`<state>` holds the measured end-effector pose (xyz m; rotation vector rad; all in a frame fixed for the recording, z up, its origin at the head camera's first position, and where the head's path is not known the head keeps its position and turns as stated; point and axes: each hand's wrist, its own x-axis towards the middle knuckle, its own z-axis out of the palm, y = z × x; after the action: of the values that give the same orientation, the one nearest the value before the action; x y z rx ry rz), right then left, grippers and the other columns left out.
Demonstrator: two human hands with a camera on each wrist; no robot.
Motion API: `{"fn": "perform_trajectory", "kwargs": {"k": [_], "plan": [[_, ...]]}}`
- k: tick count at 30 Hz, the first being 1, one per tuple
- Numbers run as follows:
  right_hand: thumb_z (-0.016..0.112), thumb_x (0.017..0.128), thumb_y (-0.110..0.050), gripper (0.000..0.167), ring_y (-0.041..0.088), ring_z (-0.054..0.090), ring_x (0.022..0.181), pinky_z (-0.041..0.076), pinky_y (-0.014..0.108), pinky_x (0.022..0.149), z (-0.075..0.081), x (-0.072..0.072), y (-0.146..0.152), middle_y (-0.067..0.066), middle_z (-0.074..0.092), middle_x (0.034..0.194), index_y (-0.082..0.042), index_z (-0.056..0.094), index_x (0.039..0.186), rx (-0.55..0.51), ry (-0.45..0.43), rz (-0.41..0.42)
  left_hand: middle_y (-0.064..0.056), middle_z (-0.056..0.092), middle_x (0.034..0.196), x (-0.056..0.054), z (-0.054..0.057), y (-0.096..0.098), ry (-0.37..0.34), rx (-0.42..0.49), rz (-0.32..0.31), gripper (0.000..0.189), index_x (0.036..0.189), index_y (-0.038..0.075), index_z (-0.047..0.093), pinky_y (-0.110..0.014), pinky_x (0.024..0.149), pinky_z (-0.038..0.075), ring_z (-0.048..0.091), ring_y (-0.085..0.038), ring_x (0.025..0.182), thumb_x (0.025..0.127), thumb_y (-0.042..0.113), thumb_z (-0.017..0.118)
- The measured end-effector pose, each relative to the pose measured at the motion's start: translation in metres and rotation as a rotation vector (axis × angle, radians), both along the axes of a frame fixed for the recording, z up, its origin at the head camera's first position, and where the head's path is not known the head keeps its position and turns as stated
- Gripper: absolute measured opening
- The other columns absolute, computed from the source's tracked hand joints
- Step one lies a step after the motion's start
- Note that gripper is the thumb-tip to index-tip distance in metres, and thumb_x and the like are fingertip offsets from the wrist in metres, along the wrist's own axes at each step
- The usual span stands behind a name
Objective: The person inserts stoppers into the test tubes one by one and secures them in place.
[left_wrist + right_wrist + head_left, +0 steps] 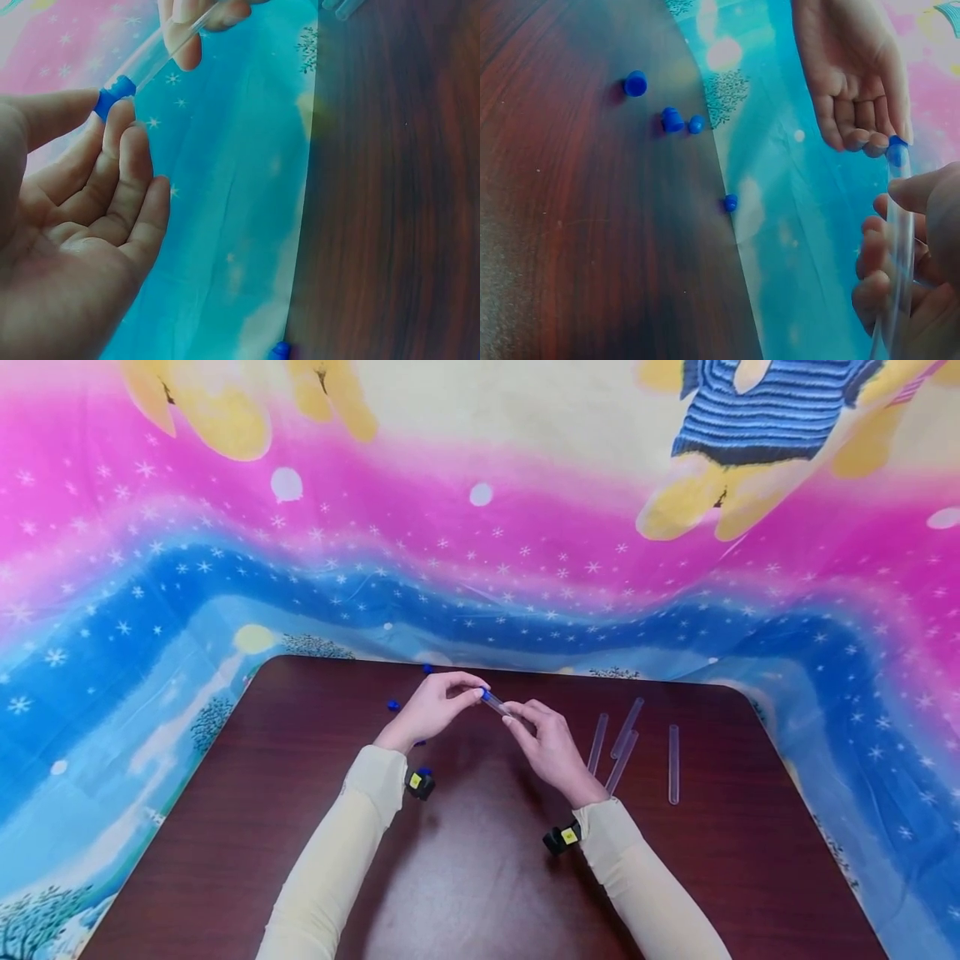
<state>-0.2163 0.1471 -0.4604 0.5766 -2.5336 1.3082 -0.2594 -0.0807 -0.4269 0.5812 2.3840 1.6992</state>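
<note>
Between thumb and fingertips my left hand (435, 706) pinches a blue cap (116, 96), which sits at the mouth of a clear test tube (900, 247). The tube's body is gripped by my right hand (551, 742), its thumb on one side and fingers on the other. Both hands hold the tube tilted above the far part of the table, the capped end toward the left hand. Through the clear wall in the right wrist view, part of the cap shows inside the tube's end. How far it is seated I cannot tell.
Several loose blue caps (673, 120) lie on the left of the brown table (465, 877), one near the back edge. To the right lie several clear test tubes (673, 764), some partly behind the right forearm. A printed cloth (480, 560) hangs behind the table.
</note>
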Motion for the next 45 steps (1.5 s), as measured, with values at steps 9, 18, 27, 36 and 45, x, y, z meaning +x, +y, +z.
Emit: {"fn": "perform_trajectory", "kwargs": {"k": [9,18,27,36,45], "plan": [[0.073,0.097,-0.019,0.022,0.013,0.065,0.075,0.057,0.032,0.071,0.004,-0.002,-0.001,-0.004,0.068,0.09,-0.014,0.076,0.118,0.018,-0.024,-0.013,-0.001,0.069,0.11,-0.001,0.0,-0.001,0.031,-0.028,0.009,0.027,0.122,0.012,0.072,-0.043,0.091,0.052,0.066,-0.018,0.099,0.104,0.029,0.063],[0.075,0.095,-0.019,0.022,0.011,0.065,0.074,0.057,0.034,0.071,0.006,-0.001,0.0,-0.004,0.071,0.09,-0.016,0.076,0.117,0.008,-0.058,-0.013,0.001,0.069,0.113,-0.001,0.0,-0.001,0.054,-0.025,0.031,0.028,0.122,0.01,0.072,-0.044,0.09,0.052,0.065,-0.019,0.1,0.103,0.029,0.064],[0.075,0.096,-0.02,0.022,0.014,0.065,0.075,0.056,0.035,0.07,0.005,-0.001,0.002,-0.006,0.072,0.091,-0.017,0.076,0.117,-0.006,-0.06,-0.014,-0.001,0.068,0.109,-0.003,-0.001,-0.003,0.111,0.002,0.1,0.03,0.126,0.016,0.068,-0.039,0.094,0.051,0.066,-0.021,0.101,0.099,0.028,0.07],[0.075,0.096,-0.02,0.022,0.013,0.064,0.075,0.056,0.034,0.07,0.005,-0.004,0.006,-0.005,0.071,0.09,-0.015,0.075,0.117,-0.014,-0.05,-0.032,-0.003,0.068,0.109,-0.004,0.0,-0.01,0.141,0.026,0.151,0.035,0.13,0.015,0.066,-0.042,0.1,0.049,0.065,-0.018,0.102,0.097,0.027,0.073],[0.075,0.096,-0.021,0.022,0.017,0.063,0.077,0.055,0.036,0.069,0.001,-0.004,0.017,-0.005,0.07,0.091,-0.017,0.075,0.117,-0.01,-0.078,-0.068,-0.003,0.069,0.11,-0.004,0.0,-0.017,0.125,0.017,0.179,0.035,0.131,0.016,0.066,-0.039,0.098,0.049,0.065,-0.019,0.104,0.098,0.027,0.072]]}}
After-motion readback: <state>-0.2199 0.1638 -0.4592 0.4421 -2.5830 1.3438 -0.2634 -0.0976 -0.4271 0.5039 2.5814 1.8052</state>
